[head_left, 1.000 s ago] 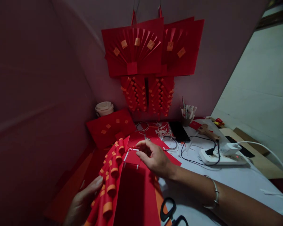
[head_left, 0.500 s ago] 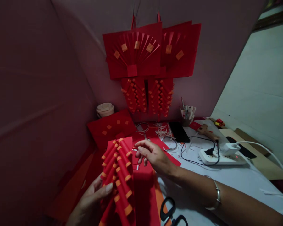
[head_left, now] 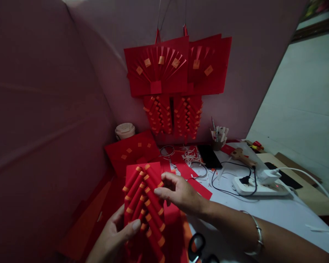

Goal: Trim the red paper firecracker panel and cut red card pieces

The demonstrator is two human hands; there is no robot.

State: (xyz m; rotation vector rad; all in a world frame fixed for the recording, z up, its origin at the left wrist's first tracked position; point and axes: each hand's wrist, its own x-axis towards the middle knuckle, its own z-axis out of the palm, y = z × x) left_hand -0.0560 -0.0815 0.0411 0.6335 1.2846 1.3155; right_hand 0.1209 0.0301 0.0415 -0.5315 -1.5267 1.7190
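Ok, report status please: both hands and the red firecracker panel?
Left hand grips firecracker panel from below, thumb on top. Right hand fingertips at its right edge, grip unclear. Scissors lie close by the right forearm.

Red firecracker cluster (head_left: 142,197): orange-banded rolls in V rows, tilted, seemingly card-backed.

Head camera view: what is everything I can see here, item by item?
firecracker panel: one, red rolls with orange bands, low centre
hanging fan decorations: two, red with orange squares, back wall
red sheet: one, orange squares, leaning behind the panel
table: one, white, right side
phone: one, black, on the table
power strip: one, white, table's right
scissors: one, black handles, bottom edge
left hand: one, grips the panel from below
right hand: one, fingertips on the panel's right edge
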